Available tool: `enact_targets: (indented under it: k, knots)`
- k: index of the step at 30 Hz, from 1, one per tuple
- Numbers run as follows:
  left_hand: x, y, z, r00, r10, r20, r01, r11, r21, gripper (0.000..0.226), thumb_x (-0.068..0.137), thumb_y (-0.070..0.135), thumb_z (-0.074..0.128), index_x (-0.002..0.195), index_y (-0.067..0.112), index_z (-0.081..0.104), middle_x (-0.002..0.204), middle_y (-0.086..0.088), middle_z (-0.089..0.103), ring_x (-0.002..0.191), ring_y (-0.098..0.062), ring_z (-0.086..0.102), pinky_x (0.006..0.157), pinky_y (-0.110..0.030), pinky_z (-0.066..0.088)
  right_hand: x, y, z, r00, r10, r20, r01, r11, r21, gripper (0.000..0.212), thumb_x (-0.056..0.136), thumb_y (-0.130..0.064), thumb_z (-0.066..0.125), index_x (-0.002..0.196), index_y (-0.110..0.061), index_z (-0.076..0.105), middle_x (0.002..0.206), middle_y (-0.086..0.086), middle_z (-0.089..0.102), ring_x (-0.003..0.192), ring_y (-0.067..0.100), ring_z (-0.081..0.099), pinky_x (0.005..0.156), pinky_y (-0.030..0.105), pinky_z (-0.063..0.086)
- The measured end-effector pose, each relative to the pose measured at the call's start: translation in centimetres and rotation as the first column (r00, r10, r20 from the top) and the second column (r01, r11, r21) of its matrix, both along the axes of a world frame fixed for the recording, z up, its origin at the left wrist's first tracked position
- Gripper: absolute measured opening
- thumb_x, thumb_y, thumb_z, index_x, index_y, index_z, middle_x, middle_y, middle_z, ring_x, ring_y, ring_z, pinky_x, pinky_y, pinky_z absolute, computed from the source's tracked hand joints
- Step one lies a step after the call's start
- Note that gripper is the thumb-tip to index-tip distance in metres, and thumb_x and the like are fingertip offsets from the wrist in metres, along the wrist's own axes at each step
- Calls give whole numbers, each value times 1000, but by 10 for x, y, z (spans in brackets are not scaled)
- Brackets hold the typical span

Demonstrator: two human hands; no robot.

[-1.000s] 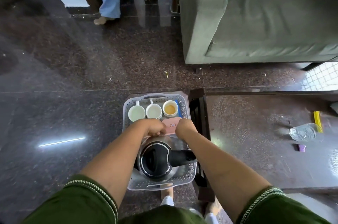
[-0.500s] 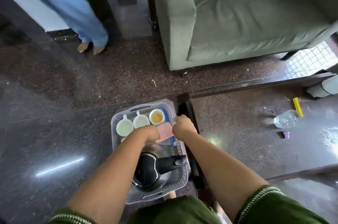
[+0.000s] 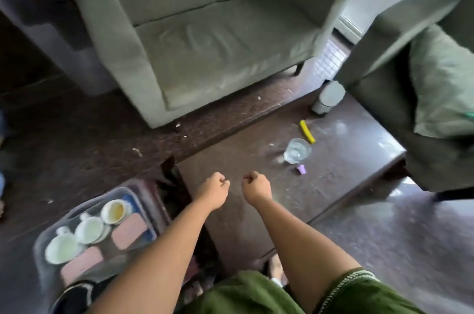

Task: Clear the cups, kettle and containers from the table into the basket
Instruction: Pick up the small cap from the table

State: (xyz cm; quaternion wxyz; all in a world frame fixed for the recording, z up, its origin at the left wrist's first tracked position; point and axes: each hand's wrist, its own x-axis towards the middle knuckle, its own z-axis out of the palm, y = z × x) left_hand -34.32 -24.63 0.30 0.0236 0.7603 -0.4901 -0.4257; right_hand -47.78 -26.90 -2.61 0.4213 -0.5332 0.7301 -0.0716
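The grey basket [image 3: 51, 226] sits on the floor at lower left. It holds three white cups [image 3: 89, 229], two pink-lidded containers [image 3: 129, 233] and the black-topped kettle [image 3: 77, 295], half hidden by my left arm. My left hand [image 3: 214, 186] and my right hand [image 3: 256, 185] hover as empty fists over the near-left part of the dark table [image 3: 333, 185], apart from the basket. A clear glass [image 3: 297, 150] stands further right on the table.
On the table also lie a yellow strip [image 3: 307, 131], a small purple piece [image 3: 301, 169] and a white cylinder [image 3: 328, 97]. A green sofa [image 3: 205, 39] stands beyond, an armchair with cushion [image 3: 441, 82] at right. Dark polished floor surrounds.
Both hands have left the basket and moved right, above the table, holding nothing. The view has swung right, so the basket now sits at lower left.
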Motion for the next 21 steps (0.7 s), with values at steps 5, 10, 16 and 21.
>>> enact_targets:
  k: [5,10,16,21]
  knots:
    - [-122,-39,-27,987,12,-157,-11,1000,8,38,97,31,49,129,11,49,125,-7,64,118,-27,56,94,-31,41,-116,-32,-20,993,-112,-47,114,993,38,31,88,-16,51,117,-12,63,123,15,58,113,30,57,93,29,42]
    - [-197,-64,-59,983,26,-184,-20,999,36,43,93,29,57,130,11,46,128,-8,60,117,-28,56,97,-32,42,-193,-62,-51,986,-145,-87,151,986,68,34,87,-16,55,120,-7,60,124,16,56,111,31,56,94,30,41]
    - [-220,-81,-103,985,86,-151,-76,994,73,45,91,31,58,130,17,42,132,-3,57,118,-26,56,100,-35,43,-226,-97,-96,978,-189,-89,199,973,120,37,84,-25,67,116,-9,59,123,13,53,107,28,56,83,27,40]
    - [-214,-86,-129,983,142,-118,-136,989,61,41,91,31,58,128,18,45,128,0,60,115,-23,58,100,-36,44,-220,-114,-130,984,-148,-96,160,976,145,45,78,-31,76,113,-9,57,121,10,51,107,27,56,84,29,42]
